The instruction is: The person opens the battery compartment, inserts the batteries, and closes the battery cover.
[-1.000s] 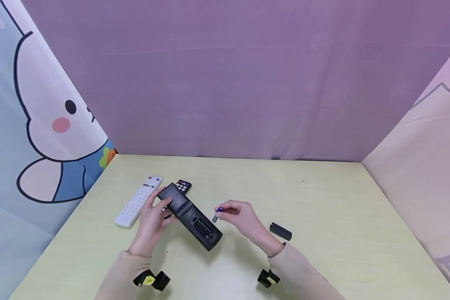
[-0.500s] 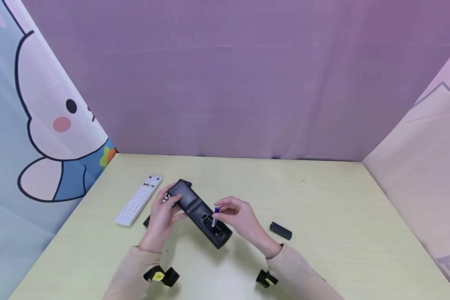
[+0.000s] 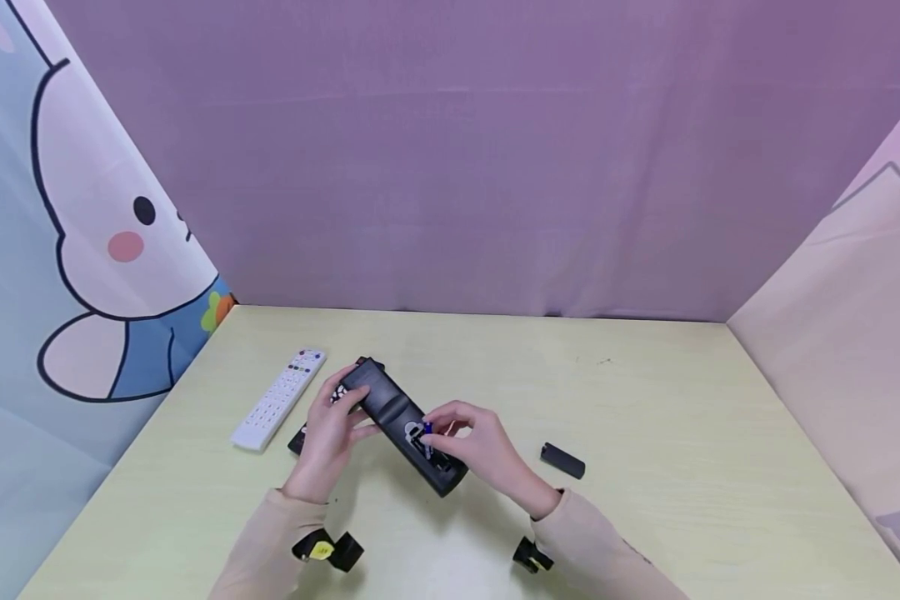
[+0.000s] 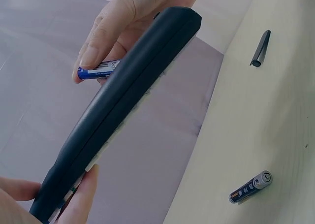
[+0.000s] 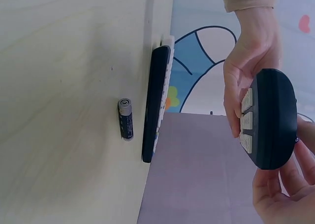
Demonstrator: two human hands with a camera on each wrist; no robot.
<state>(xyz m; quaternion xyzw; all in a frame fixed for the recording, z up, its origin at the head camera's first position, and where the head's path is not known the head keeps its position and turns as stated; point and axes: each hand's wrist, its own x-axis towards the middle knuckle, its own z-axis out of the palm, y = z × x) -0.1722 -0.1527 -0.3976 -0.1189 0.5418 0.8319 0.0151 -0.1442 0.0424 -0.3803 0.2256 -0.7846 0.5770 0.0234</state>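
Note:
My left hand [image 3: 328, 437] grips a black remote control [image 3: 378, 393] by one end, off the table, with its back turned up and the battery compartment uncovered. At that compartment, my right hand [image 3: 483, 442] pinches a small blue-and-silver battery [image 4: 98, 70] between thumb and fingers. The battery is tilted, one end down at the compartment; how far in it sits is hidden. In the left wrist view, the remote's side edge hides the compartment. Pale buttons show on its underside in the right wrist view.
A loose battery [image 5: 126, 119] lies on the table below the hands. The black battery cover [image 3: 562, 461] rests at the right. To the left lie a white remote [image 3: 277, 402] and a second black remote [image 5: 156, 101], the latter partly behind my left hand in the head view.
The left hand has moved the remote rightward, toward the right hand. The battery, earlier held apart from the remote, has come down to the open compartment.

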